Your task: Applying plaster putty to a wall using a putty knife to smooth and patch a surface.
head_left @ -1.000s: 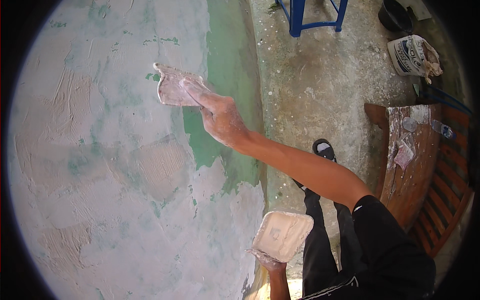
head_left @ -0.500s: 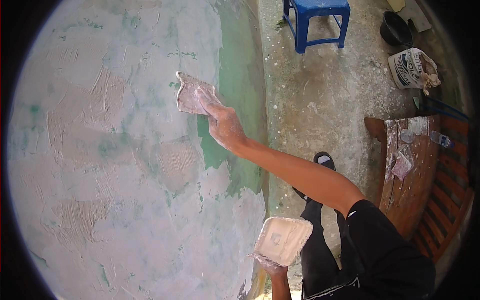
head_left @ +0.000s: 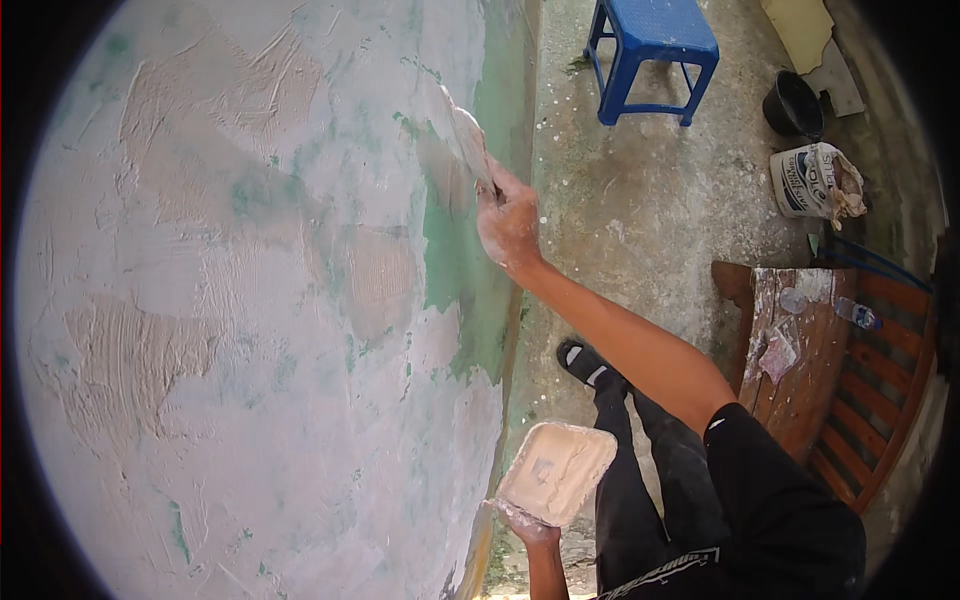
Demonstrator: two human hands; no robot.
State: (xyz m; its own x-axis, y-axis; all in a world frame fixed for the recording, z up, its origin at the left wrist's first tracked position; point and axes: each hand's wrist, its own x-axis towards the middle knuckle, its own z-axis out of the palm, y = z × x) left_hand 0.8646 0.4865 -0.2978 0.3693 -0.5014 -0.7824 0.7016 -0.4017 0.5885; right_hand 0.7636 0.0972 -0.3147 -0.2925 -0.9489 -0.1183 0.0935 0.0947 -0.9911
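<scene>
My right hand [head_left: 511, 222] grips a flat putty spreader [head_left: 467, 142], now seen nearly edge-on against the wall [head_left: 290, 430]. Pale putty coats the tool and my fingers. Just below it, a green unskimmed patch [head_left: 448, 265] runs along the wall's base; greyish-white putty with ridges and green specks covers the rest. Low in the view, my left hand [head_left: 532, 528] holds up a shallow square tray [head_left: 610, 447] from its lower edge. Smooth beige putty lies inside the tray, and its rim is crusted. Part of the left hand is hidden beneath it.
A blue plastic stool [head_left: 660, 30] stands on the stained concrete floor [head_left: 640, 200]. Farther right are a black bucket [head_left: 793, 106] and an open white sack [head_left: 803, 182]. A wooden bench [head_left: 800, 400] bears a plastic bottle [head_left: 857, 313] and a putty-smeared piece [head_left: 778, 356].
My right hand has moved rightward across the wall, and the spreader has turned from showing its broad face to nearly edge-on. The tray has shifted slightly; the whole view has shifted too.
</scene>
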